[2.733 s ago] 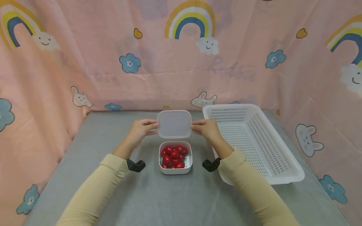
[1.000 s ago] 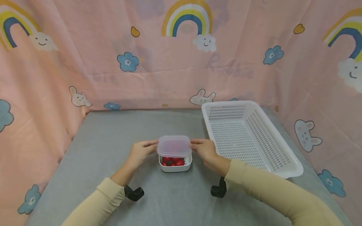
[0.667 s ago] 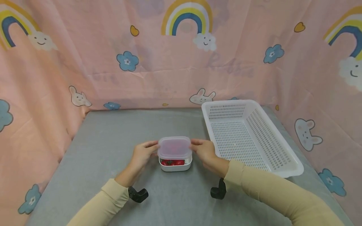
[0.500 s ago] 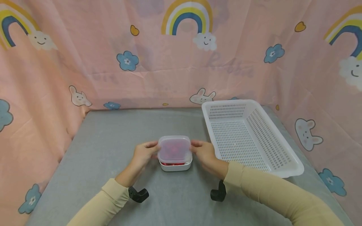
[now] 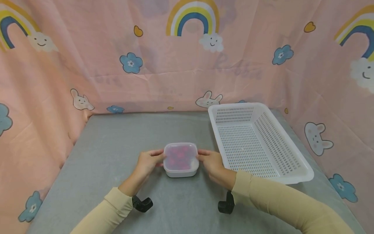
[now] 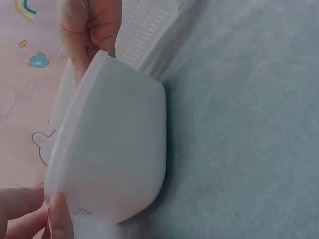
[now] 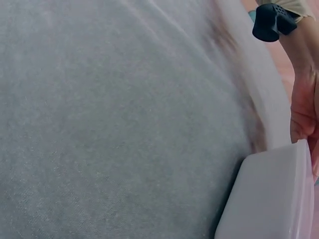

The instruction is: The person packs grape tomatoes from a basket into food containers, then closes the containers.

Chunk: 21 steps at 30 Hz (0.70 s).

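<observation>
A translucent lid (image 5: 180,153) lies over the white food container (image 5: 181,174) at the table's middle. Red cherry tomatoes show blurred through it. My left hand (image 5: 147,163) pinches the lid's left edge between thumb and fingers; the left wrist view has those fingers (image 6: 61,219) at the rim beside the container's smooth wall (image 6: 119,134). On the opposite side, my right hand (image 5: 212,163) holds the right edge with its thumb on top. In the right wrist view the container (image 7: 261,199) fills the lower right corner, and the right fingers are out of frame.
To the right stands a large white perforated basket (image 5: 305,175), close beyond my right hand. Grey cloth (image 5: 122,139) covers the table. A pink printed curtain (image 5: 163,84) hangs behind and at both sides. Each wrist carries a black camera mount (image 5: 142,204).
Both hands have lowered the lid from behind the container and brought it forward over the tomatoes. Its front edge has come down to the container's front rim. The basket stays put.
</observation>
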Tool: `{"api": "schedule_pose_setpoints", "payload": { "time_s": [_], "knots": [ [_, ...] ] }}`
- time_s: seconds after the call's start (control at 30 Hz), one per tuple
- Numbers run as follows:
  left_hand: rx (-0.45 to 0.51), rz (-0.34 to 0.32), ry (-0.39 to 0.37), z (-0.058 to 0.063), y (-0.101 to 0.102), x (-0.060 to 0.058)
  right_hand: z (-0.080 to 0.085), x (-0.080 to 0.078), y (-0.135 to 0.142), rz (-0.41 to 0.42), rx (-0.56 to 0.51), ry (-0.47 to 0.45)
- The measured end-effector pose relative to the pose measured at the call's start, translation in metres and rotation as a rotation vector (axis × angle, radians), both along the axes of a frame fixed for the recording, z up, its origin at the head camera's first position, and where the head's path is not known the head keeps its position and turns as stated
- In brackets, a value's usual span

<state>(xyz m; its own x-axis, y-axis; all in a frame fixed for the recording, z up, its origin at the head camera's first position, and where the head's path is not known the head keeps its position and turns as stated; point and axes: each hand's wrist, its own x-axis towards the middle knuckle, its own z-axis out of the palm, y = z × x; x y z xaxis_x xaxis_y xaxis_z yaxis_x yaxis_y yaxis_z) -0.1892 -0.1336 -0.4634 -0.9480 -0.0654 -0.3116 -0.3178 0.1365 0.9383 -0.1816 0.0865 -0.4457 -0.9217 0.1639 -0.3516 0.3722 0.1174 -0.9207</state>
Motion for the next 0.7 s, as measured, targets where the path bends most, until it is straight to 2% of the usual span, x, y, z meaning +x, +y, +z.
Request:
{"api": "schedule_pose_setpoints", "payload": {
  "time_s": [0.17, 0.3, 0.4, 0.47, 0.57, 0.7],
  "knots": [
    [-0.065, -0.017, 0.036, -0.003, 0.000, 0.001, 0.000, -0.002, 0.001, 0.016, 0.004, -0.010],
    [-0.123, -0.075, 0.031, 0.002, -0.003, -0.003, 0.003, -0.008, 0.001, 0.028, -0.010, -0.035],
    [-0.137, -0.090, 0.010, 0.006, -0.006, -0.012, 0.005, -0.017, 0.000, 0.031, -0.035, -0.047],
    [-0.130, -0.077, 0.011, 0.007, -0.007, -0.020, 0.006, -0.024, -0.001, 0.029, -0.042, -0.049],
    [-0.115, -0.048, 0.015, 0.006, -0.006, -0.032, 0.006, -0.034, -0.002, 0.018, -0.054, -0.054],
    [-0.120, -0.051, 0.017, 0.002, -0.002, -0.042, 0.005, -0.042, -0.002, 0.014, -0.035, -0.086]
  ]
}}
